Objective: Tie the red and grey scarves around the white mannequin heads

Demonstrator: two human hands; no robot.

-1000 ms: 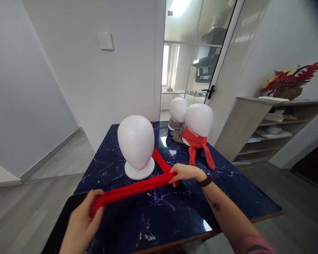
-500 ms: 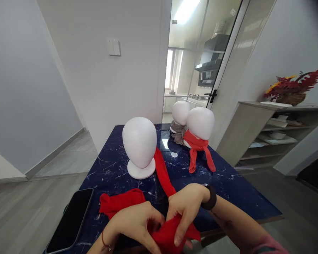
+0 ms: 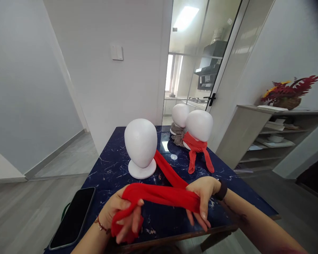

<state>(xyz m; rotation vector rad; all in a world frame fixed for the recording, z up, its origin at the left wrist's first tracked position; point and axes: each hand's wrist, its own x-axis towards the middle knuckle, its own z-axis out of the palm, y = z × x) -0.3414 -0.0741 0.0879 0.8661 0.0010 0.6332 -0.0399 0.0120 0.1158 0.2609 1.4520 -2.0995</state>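
A red scarf (image 3: 161,194) stretches sideways between my two hands above the table's front edge. My left hand (image 3: 124,211) grips one part, with the cloth looped over and around its fingers. My right hand (image 3: 201,199) holds the other part between thumb and fingers. From there the scarf runs back over the table, and its far part disappears behind a bare white foam head (image 3: 141,144). Farther back on the right, a second foam head (image 3: 199,125) wears a lighter red scarf (image 3: 196,144) knotted at its neck. Behind it, a third foam head (image 3: 180,114) has a grey-brown scarf (image 3: 177,132) around its base.
A dark blue marble-patterned table (image 3: 108,158) bears everything. At its left front edge lies a black phone (image 3: 73,217). Beyond are a wall and a glass door (image 3: 193,63). To the right stands a shelf unit (image 3: 257,130) topped by a flower basket (image 3: 287,102).
My hands have moved apart, drawing the bunched red scarf out into a sideways band. The loose red end at the left has been lifted off the table.
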